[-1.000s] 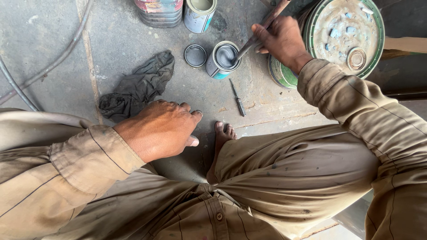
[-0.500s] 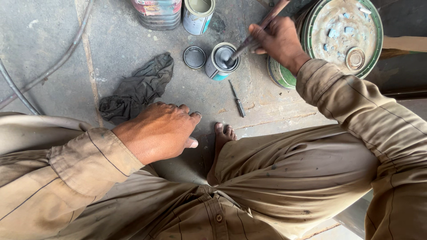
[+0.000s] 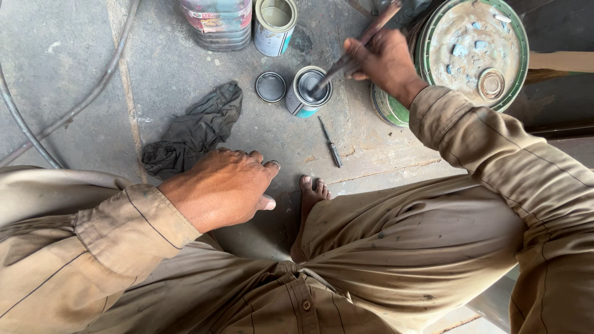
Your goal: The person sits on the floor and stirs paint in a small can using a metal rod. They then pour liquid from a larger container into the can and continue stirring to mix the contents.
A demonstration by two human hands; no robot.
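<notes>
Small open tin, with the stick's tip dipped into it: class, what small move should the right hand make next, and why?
Probably a slow stir around the inside. The right hand grips the stick slanted into the small open tin, its lid lying off beside it. The left hand rests flat on the floor, so nothing steadies the tin; gentle circles seem safest.

Left hand (image 3: pixel 223 185) flat, fingers spread, right hand (image 3: pixel 383 62) clenched, arm outstretched
</notes>
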